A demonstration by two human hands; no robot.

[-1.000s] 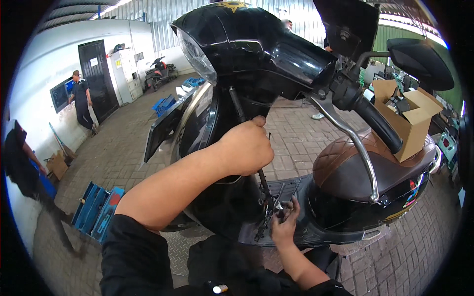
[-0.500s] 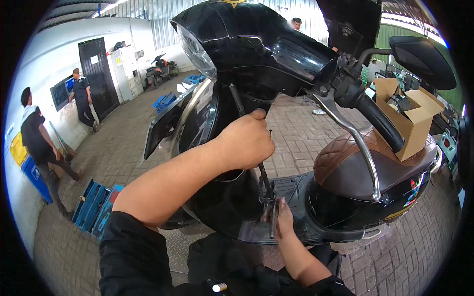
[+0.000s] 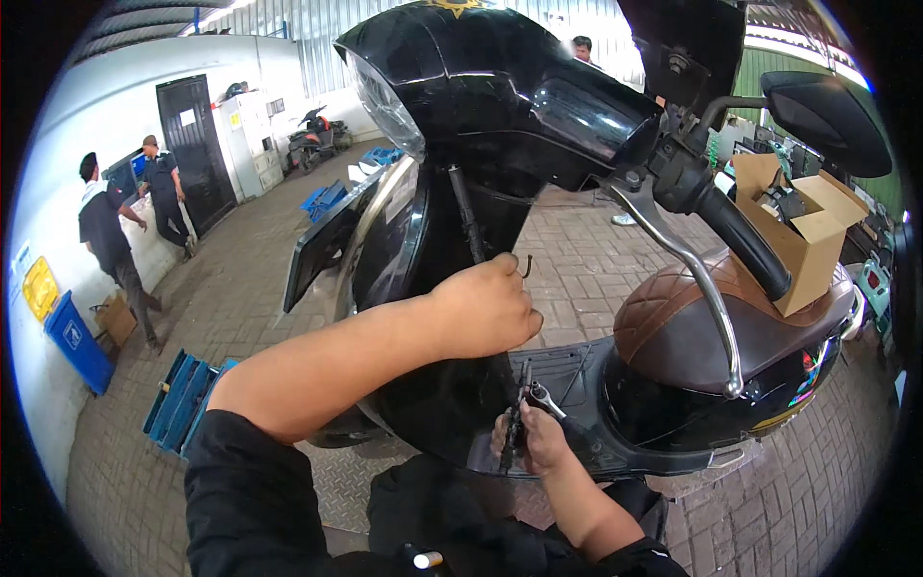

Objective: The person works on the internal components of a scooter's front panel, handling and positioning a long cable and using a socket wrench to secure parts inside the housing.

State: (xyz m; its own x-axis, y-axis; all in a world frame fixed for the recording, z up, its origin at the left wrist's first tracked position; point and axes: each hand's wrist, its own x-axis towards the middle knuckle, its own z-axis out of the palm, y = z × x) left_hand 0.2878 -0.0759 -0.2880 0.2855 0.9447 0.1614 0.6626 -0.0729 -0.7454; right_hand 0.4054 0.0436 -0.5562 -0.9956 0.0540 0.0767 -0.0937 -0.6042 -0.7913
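Left hand [image 3: 486,310] lower, clasping rod [image 3: 463,207] | axis steep, top leftward | right hand [image 3: 542,440]: can't tell

A scooter repair workshop is indicated: a black motor scooter [image 3: 481,106] is surrounded by brick-paved floor [image 3: 255,288], on which an open blue toolbox [image 3: 181,399] is placed toward the left edge and another scooter [image 3: 313,141] is parked at the far edge. The space is enclosed by a white wall [image 3: 106,106] and corrugated metal sheeting [image 3: 322,62].
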